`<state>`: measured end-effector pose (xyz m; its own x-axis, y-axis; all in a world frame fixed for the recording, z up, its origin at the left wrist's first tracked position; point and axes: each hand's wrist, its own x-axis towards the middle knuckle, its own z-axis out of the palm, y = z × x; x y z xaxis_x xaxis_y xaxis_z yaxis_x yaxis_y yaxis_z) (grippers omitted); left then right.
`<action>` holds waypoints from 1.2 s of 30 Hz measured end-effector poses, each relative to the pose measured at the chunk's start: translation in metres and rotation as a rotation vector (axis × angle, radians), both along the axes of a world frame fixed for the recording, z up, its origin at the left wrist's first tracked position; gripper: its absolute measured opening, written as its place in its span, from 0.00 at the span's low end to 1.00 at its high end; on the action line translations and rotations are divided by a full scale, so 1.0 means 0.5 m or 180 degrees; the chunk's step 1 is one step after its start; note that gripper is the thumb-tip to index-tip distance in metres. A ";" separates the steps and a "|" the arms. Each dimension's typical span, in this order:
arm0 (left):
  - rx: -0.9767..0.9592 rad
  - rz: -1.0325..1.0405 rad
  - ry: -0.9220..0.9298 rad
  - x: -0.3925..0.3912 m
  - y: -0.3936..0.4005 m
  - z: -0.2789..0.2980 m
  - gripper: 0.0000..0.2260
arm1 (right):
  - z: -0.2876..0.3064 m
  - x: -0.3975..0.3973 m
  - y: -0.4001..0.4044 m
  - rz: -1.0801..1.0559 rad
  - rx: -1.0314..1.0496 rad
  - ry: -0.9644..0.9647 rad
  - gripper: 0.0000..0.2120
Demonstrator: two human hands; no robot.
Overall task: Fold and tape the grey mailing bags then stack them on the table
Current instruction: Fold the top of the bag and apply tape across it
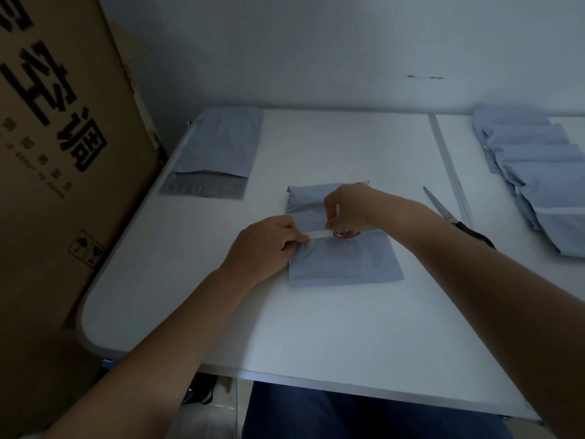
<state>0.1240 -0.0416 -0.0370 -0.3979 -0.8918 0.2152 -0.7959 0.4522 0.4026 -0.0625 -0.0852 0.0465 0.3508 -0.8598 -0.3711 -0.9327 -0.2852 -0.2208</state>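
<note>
A folded grey mailing bag (343, 264) lies flat in the middle of the white table (221, 312). My left hand (266, 245) pinches the free end of a white tape strip (318, 234) down on the bag's left edge. My right hand (348, 207) grips a small tape roll (345, 233) with a red label, standing on the fold. The strip runs taut between the two hands across the fold line.
A flat unfolded grey bag (218, 147) lies at the table's far left. A row of overlapping folded bags (538, 172) sits at the right. Scissors (452, 217) lie right of my right wrist. A big cardboard box (47, 153) stands on the left.
</note>
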 end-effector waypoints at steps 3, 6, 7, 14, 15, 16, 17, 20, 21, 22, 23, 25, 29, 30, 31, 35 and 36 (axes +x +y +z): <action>-0.0067 -0.0028 -0.0025 0.000 -0.001 -0.003 0.10 | -0.005 0.000 0.002 -0.0024 -0.0028 -0.0027 0.13; -0.0189 -0.0052 -0.0039 -0.002 0.001 -0.004 0.12 | -0.018 -0.006 0.000 -0.0088 -0.0177 -0.0180 0.09; -0.0244 -0.0067 -0.0053 -0.002 0.001 -0.004 0.12 | -0.023 -0.010 -0.001 -0.0141 -0.0202 -0.0281 0.06; -0.0421 -0.0383 -0.0342 -0.007 -0.002 -0.004 0.10 | -0.046 -0.036 0.017 -0.0413 -0.0041 -0.1072 0.07; -0.0427 -0.0420 -0.0390 -0.007 -0.003 -0.003 0.12 | -0.051 -0.038 0.019 -0.0456 -0.0035 -0.1145 0.08; -0.0431 -0.0453 -0.0429 -0.006 -0.004 -0.003 0.14 | -0.055 -0.040 0.020 -0.0501 -0.0038 -0.1222 0.09; -0.0435 -0.0489 -0.0472 -0.006 -0.006 -0.002 0.15 | -0.059 -0.041 0.021 -0.0554 -0.0035 -0.1301 0.10; -0.0501 -0.0652 -0.0613 -0.005 -0.013 -0.002 0.16 | -0.066 -0.043 0.025 -0.0824 0.0152 -0.1763 0.12; -0.0514 -0.0691 -0.0639 -0.004 -0.015 -0.003 0.16 | -0.067 -0.044 0.025 -0.0947 0.0235 -0.1958 0.11; -0.0521 -0.0720 -0.0654 -0.003 -0.016 -0.003 0.16 | -0.068 -0.046 0.025 -0.1044 0.0275 -0.2097 0.09; -0.0529 -0.0749 -0.0667 -0.002 -0.017 -0.005 0.18 | -0.069 -0.047 0.025 -0.1110 0.0290 -0.2180 0.07; -0.0546 -0.0781 -0.0696 -0.002 -0.017 -0.009 0.20 | -0.070 -0.051 0.027 -0.1165 0.0343 -0.2300 0.04; -0.0604 -0.0726 -0.0693 -0.004 -0.016 -0.011 0.20 | -0.072 -0.063 0.021 -0.1161 0.0427 -0.2409 0.05; -0.0606 -0.0710 -0.0701 -0.005 -0.016 -0.010 0.20 | -0.072 -0.065 0.018 -0.1138 0.0416 -0.2371 0.05; -0.0606 -0.0700 -0.0712 -0.005 -0.016 -0.010 0.20 | -0.071 -0.066 0.014 -0.1120 0.0416 -0.2354 0.05; -0.0531 -0.0638 -0.0730 -0.008 -0.014 -0.007 0.19 | -0.065 -0.067 0.002 -0.1056 0.0356 -0.2178 0.07; -0.0514 -0.0613 -0.0731 -0.008 -0.013 -0.007 0.19 | -0.062 -0.067 0.001 -0.1009 0.0315 -0.2077 0.07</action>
<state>0.1199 -0.0482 -0.0403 -0.6101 -0.7574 0.2326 -0.7513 0.6462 0.1336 -0.0962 -0.0845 0.0154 0.2670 -0.9300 -0.2526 -0.6369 0.0265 -0.7705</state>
